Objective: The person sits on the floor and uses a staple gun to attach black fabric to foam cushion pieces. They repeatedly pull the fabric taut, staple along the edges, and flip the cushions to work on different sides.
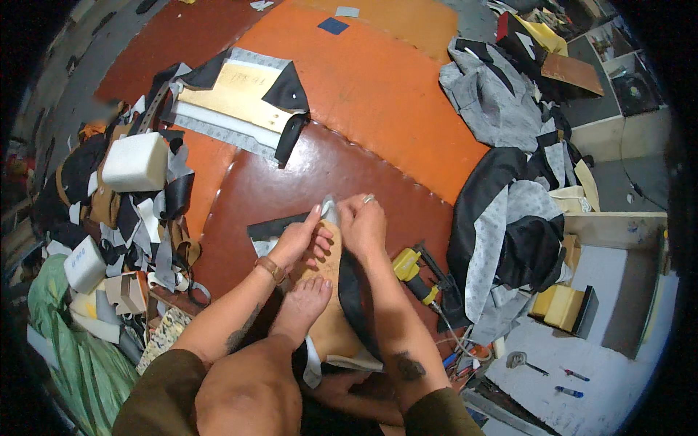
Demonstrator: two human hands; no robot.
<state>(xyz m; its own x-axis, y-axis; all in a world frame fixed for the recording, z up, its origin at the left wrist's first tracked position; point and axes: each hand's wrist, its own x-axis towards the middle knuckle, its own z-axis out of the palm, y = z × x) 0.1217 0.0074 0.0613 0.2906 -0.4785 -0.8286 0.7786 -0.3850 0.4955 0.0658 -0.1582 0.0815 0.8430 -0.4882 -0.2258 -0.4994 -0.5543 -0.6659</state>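
As both hands [299, 243] [363, 224] pinch fabric [330, 211], a foot [302, 304] part-hides the board [332, 328] near a stapler [412, 272].

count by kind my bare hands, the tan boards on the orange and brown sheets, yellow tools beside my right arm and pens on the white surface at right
Hands: 2 (left hand, right hand)
Tan boards: 2 (near board, far board)
Yellow tool: 1
Pens: 2 (upper pen, lower pen)
Total: 7
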